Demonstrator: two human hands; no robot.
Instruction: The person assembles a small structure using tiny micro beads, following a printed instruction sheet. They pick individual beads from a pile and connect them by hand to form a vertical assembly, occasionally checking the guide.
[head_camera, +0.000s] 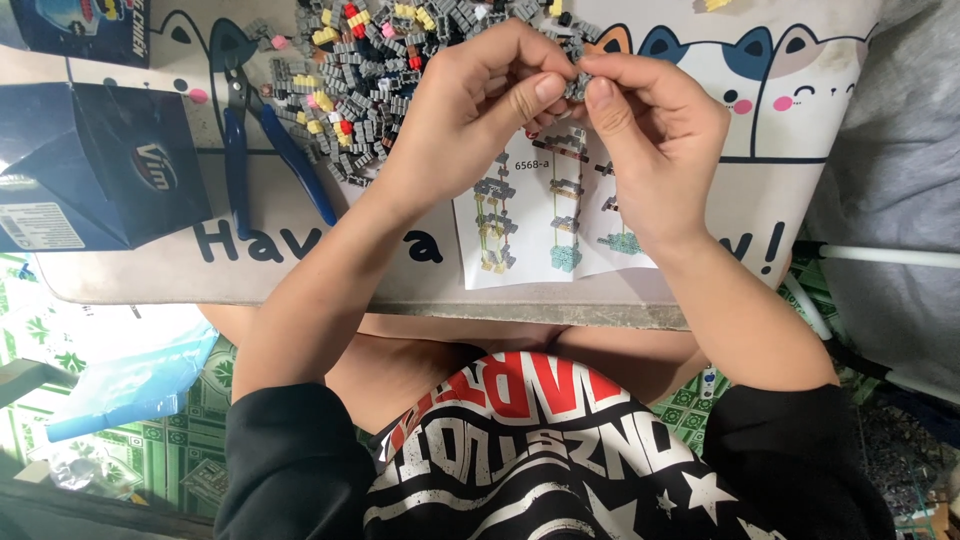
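Black sleeves nearest; beyond them the instruction sheet (545, 215) lies on the table (300, 275), under the wrists. Left hand (470, 110) and right hand (650, 140) meet, fingers (535, 92) pinched shut on a small grey brick piece (577, 85). Probably light, rigid, easily dropped; grip at edges. Brick pile (380, 60) beyond the fingertips, pliers (262, 140) left.

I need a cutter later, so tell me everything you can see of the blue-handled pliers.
The pliers have two long blue handles, plastic-coated by the look, and short dark metal jaws. They lie flat on the cat-print table, handles spread, jaws pointing away from the person, beside the brick pile. Neither hand touches them.
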